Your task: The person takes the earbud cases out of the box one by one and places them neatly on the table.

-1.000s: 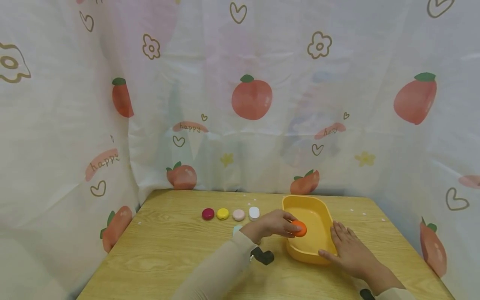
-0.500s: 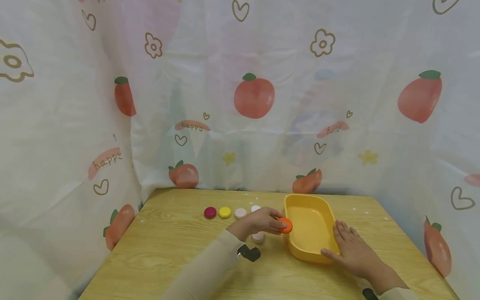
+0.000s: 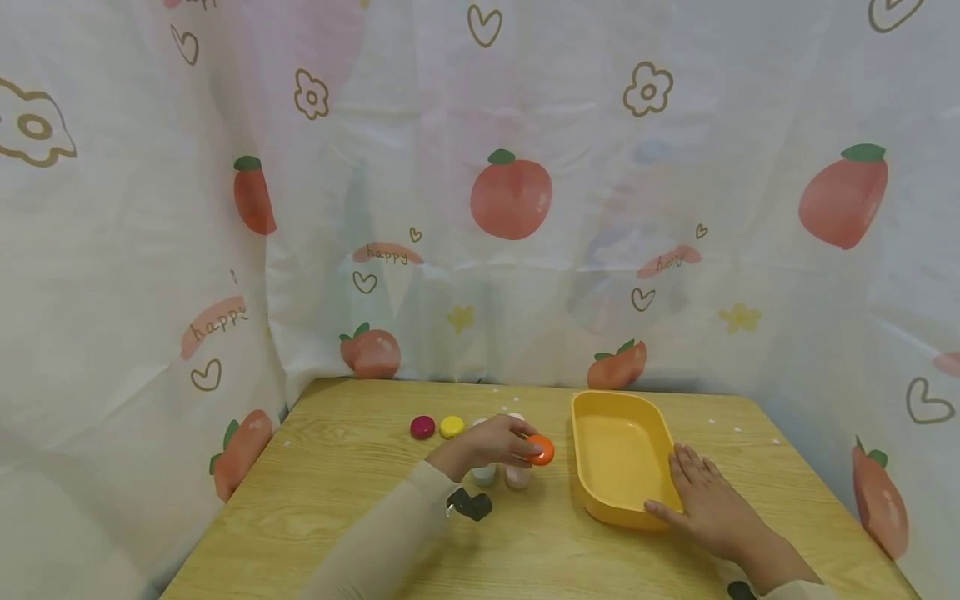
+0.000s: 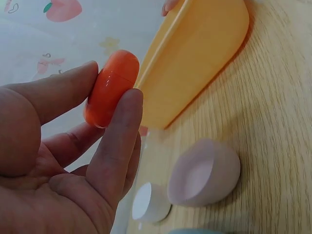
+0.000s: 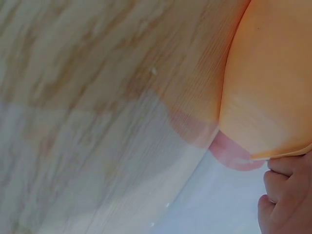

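Observation:
My left hand [image 3: 489,442] pinches an orange round case [image 3: 541,450] between thumb and fingertips, above the table and left of the yellow tray [image 3: 622,454]. In the left wrist view the orange case [image 4: 112,88] is a thick rounded disc with a fine seam. Below that hand stand a pale pink cup-shaped piece [image 4: 209,170] with a hollow top and a pale blue piece [image 3: 484,476]. A white piece [image 4: 150,202] sits beyond the pink one. My right hand [image 3: 712,508] rests along the tray's right rim, fingers extended.
A dark red disc [image 3: 422,427] and a yellow disc [image 3: 452,427] lie toward the back of the wooden table [image 3: 337,467]. Further pale pieces are partly hidden behind the left hand. A fruit-patterned curtain [image 3: 450,108] closes in the back and sides.
My left hand has carried the orange case left, from over the tray to beside it above the table. The right hand stays on the tray's rim.

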`<state>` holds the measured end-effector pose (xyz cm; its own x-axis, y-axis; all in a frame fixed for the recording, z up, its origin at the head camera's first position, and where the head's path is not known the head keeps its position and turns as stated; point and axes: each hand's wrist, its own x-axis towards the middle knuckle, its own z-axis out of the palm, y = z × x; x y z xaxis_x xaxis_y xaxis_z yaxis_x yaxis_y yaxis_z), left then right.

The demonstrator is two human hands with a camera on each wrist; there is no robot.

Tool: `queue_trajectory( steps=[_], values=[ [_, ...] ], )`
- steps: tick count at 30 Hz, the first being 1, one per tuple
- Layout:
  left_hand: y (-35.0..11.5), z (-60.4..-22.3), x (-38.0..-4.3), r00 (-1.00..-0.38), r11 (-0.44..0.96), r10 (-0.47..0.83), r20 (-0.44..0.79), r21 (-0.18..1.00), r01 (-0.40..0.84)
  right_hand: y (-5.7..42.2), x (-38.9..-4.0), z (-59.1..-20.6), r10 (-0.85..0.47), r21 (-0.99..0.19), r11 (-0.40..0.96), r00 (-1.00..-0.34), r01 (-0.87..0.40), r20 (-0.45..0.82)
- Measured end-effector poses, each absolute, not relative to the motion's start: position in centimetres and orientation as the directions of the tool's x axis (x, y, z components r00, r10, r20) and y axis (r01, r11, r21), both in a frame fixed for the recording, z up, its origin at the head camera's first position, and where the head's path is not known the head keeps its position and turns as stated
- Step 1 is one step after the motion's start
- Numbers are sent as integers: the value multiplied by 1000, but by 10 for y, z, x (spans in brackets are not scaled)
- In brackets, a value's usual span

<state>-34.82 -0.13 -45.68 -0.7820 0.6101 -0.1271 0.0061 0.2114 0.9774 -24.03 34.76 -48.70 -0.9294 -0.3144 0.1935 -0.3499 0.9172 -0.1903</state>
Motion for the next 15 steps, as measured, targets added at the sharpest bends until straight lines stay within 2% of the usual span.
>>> queue_trajectory(
  steps=[15],
  values=[
    [-39, -468, -353, -814, 174, 570, -111, 985, -12, 349, -240, -487, -321, -192, 914, -926, -358, 200]
  ],
)
